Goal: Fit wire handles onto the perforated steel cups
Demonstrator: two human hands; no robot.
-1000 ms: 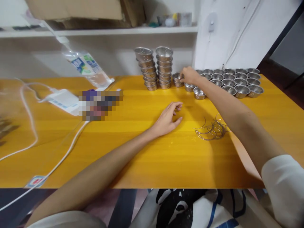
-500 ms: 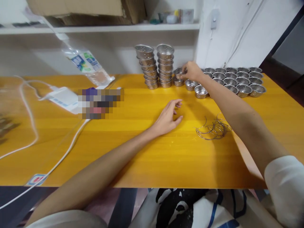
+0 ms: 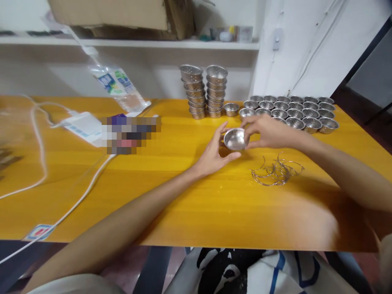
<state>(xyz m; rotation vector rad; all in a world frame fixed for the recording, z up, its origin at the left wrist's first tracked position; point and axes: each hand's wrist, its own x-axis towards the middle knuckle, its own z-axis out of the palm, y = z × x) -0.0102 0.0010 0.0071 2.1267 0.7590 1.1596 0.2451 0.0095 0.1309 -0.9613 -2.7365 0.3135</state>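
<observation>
In front of me, my right hand (image 3: 263, 130) grips a small round metal cup (image 3: 235, 139) by its right side, tilted so that its shiny inside faces me. My left hand (image 3: 214, 153) is at the cup's left side, thumb and fingers spread around it; whether they touch it I cannot tell. Behind the hands, a similar cup (image 3: 231, 109) stands alone, right of two tall stacks of perforated cups (image 3: 196, 94). Rows of the same cups (image 3: 295, 112) fill the back right. Closer to me lies a loose heap of curved metal wires (image 3: 275, 171).
A clear plastic bottle (image 3: 121, 87) leans at the back left. Near it are a white power strip (image 3: 82, 127) with white cables and a blurred-out patch. A shelf (image 3: 137, 43) above bears a cardboard box (image 3: 113, 16). The orange table (image 3: 190, 212) ends close to my lap.
My right hand has come from beside the stacks toward me, bringing a metal cup to my left hand. One cup now stands where two were stacked. My left hand has barely moved.
</observation>
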